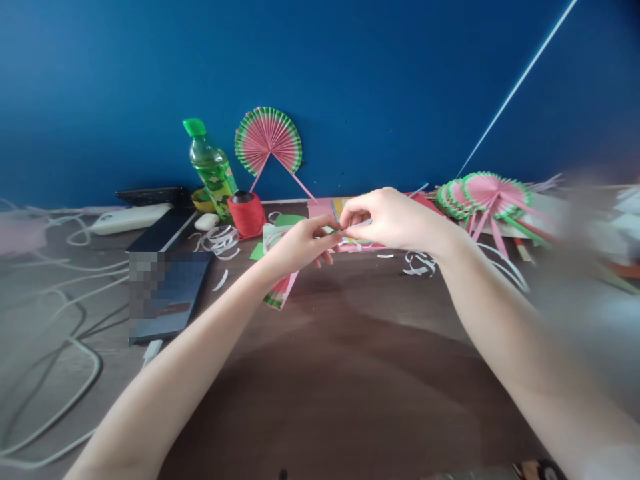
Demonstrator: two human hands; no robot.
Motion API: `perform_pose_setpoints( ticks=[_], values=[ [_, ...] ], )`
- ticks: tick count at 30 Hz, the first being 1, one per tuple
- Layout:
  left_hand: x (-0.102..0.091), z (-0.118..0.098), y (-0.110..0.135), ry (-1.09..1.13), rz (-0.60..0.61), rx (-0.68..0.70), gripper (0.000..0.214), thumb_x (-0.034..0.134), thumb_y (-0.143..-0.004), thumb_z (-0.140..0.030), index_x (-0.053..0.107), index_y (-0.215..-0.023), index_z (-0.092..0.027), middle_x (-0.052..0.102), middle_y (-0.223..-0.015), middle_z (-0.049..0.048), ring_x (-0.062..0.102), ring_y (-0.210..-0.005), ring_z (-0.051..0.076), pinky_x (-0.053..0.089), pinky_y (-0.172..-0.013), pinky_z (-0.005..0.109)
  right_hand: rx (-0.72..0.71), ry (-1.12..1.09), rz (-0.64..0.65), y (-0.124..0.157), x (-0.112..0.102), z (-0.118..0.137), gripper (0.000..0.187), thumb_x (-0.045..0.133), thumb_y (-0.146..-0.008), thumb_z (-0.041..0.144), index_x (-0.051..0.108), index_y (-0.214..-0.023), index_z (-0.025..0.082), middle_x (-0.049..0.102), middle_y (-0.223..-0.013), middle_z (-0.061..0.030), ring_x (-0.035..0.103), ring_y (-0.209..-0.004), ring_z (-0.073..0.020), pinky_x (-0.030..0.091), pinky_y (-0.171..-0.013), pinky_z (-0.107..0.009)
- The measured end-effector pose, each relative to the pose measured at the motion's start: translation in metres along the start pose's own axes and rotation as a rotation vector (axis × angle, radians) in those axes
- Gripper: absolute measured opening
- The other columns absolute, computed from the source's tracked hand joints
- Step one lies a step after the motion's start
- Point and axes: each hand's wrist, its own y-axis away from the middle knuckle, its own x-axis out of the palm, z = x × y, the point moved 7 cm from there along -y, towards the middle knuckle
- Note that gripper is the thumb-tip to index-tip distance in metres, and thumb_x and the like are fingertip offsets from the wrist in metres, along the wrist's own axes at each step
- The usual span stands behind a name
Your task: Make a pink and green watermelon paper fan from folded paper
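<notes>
My left hand (300,243) and my right hand (390,217) meet above the brown table (350,373), their fingertips pinched together around a small pale strip that I cannot make out clearly. Under my left hand hangs a folded pink and green pleated paper (281,292), partly hidden by the wrist. Flat pink and green paper sheets (320,210) lie just behind the hands. White paper scraps (417,263) are scattered close to my right wrist.
A red thread spool (247,213), a green bottle (213,170) and an open watermelon paper fan (269,141) stand against the blue wall. Several finished fans (483,195) are stacked at the right. A dark device (165,293) and white cables (55,393) lie at the left.
</notes>
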Motion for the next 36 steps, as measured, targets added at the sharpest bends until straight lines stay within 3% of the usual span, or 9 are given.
perform_pose_setpoints(
  ticks=[12, 19, 25, 30, 36],
  values=[
    [-0.004, -0.007, 0.004, -0.022, -0.059, -0.003, 0.015, 0.046, -0.081, -0.023, 0.058, -0.086, -0.017, 0.063, -0.074, 0.0029, 0.058, -0.052, 0.007, 0.040, -0.041, 0.015, -0.027, 0.127, -0.116, 0.000, 0.001, 0.011, 0.013, 0.050, -0.074, 0.014, 0.062, -0.073, 0.017, 0.056, -0.059, 0.0000, 0.043, -0.051, -0.0093, 0.029, -0.056, -0.026],
    [-0.006, -0.006, 0.006, 0.252, -0.031, -0.050, 0.010, 0.049, -0.080, -0.023, 0.052, -0.074, -0.016, 0.061, -0.071, 0.0014, 0.051, -0.047, 0.005, 0.032, -0.039, 0.015, -0.130, 0.003, -0.151, -0.001, 0.001, 0.015, 0.009, 0.051, -0.077, 0.015, 0.059, -0.074, 0.016, 0.058, -0.063, 0.0003, 0.047, -0.054, -0.0088, 0.032, -0.056, -0.025],
    [-0.010, 0.020, 0.000, 0.318, -0.088, -0.171, 0.006, 0.048, -0.080, -0.020, 0.053, -0.079, -0.016, 0.058, -0.067, 0.0000, 0.048, -0.044, 0.005, 0.032, -0.038, 0.016, -0.104, -0.224, -0.207, -0.001, -0.010, 0.010, 0.011, 0.056, -0.079, 0.025, 0.060, -0.079, 0.015, 0.063, -0.076, -0.0026, 0.055, -0.069, -0.0124, 0.040, -0.063, -0.026],
    [-0.034, 0.032, 0.001, 0.247, -0.210, -0.201, 0.010, 0.055, -0.076, -0.025, 0.056, -0.080, -0.015, 0.061, -0.072, 0.0022, 0.047, -0.046, 0.005, 0.033, -0.039, 0.016, -0.024, -0.403, -0.033, -0.012, 0.007, -0.010, 0.009, 0.058, -0.077, 0.023, 0.061, -0.082, 0.015, 0.065, -0.074, -0.0031, 0.059, -0.067, -0.0125, 0.045, -0.064, -0.027],
    [-0.075, 0.017, 0.007, 0.260, -0.338, -0.089, 0.015, 0.056, -0.076, -0.027, 0.060, -0.086, -0.016, 0.062, -0.074, 0.0015, 0.051, -0.051, 0.006, 0.039, -0.045, 0.019, 0.117, -0.481, 0.214, -0.020, 0.044, -0.035, 0.015, 0.055, -0.072, 0.010, 0.058, -0.086, 0.015, 0.066, -0.067, -0.0026, 0.058, -0.054, -0.0108, 0.046, -0.055, -0.025]
  ],
)
